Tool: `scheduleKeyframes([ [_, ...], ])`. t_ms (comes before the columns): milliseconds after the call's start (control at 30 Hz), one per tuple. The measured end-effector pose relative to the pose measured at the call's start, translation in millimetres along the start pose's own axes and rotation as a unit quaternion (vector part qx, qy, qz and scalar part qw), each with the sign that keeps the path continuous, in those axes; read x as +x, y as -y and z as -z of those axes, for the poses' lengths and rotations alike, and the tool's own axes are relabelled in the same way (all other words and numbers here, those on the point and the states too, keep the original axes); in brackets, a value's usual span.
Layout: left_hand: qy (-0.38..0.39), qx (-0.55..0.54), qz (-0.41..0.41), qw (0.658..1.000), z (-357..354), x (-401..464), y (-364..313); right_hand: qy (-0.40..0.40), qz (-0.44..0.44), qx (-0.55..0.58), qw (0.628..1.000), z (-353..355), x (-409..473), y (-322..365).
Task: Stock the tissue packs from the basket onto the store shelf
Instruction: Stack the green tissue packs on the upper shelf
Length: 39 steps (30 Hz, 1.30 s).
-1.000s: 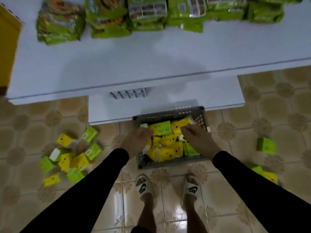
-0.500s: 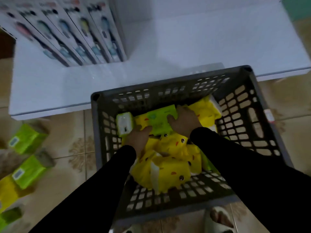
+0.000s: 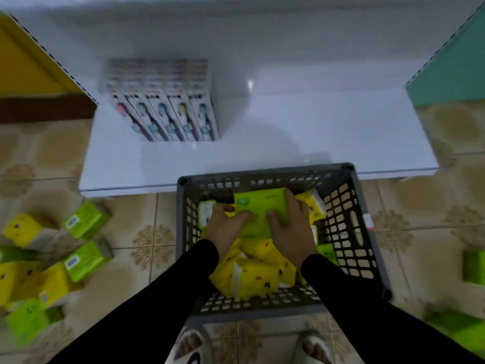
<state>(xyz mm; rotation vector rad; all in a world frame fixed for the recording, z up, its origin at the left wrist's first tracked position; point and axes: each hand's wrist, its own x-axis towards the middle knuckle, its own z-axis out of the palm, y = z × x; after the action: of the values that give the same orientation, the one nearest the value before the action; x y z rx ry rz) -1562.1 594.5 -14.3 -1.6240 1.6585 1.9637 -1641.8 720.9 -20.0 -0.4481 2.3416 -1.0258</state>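
We see both hands in the basket (image 3: 349, 232) at lower centre: left hand (image 3: 225, 227) and right hand (image 3: 290, 227) each grip the green pack (image 3: 258, 206) above the yellow packs (image 3: 254, 274); the shelf (image 3: 301, 132) lies above.

One grey perforated plastic basket (image 3: 349, 232); five boxed toothbrushes (image 3: 168, 119) on the white shelf (image 3: 315, 132); two hands (image 3: 228, 227) grip one green tissue pack (image 3: 258, 206).

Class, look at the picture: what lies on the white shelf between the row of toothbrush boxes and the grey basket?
Nothing: in the head view, the shelf is bare from the toothbrush boxes to the basket.
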Motion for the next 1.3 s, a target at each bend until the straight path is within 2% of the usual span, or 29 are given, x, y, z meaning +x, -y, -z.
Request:
scheduleKeyframes([
  [133,0.013,0.057,-0.121,0.991,11,-111,-96,-0.071,0.048,0.030,0.996,99,-57,90],
  [300,0.026,0.111,-0.262,0.958,24,-266,-236,-0.135,0.146,0.050,0.979,239,-120,223],
  [500,-0.025,0.087,-0.433,0.897,46,-430,-374,-0.175,0.256,0.085,0.947,367,-175,369],
  [667,-0.057,0.073,-0.526,0.845,69,-529,-438,-0.215,0.349,0.133,0.903,431,-212,460],
  [767,-0.077,0.091,-0.559,0.820,87,-566,-464,-0.197,0.399,0.149,0.883,455,-225,500],
  [933,-0.147,0.130,-0.578,0.792,116,-593,-501,-0.139,0.429,0.184,0.873,473,-221,562],
  [1067,-0.214,0.178,-0.571,0.773,145,-589,-530,-0.092,0.448,0.182,0.870,472,-210,603],
  [1300,-0.245,0.301,-0.569,0.725,201,-570,-592,-0.070,0.437,0.144,0.885,451,-164,667],
])
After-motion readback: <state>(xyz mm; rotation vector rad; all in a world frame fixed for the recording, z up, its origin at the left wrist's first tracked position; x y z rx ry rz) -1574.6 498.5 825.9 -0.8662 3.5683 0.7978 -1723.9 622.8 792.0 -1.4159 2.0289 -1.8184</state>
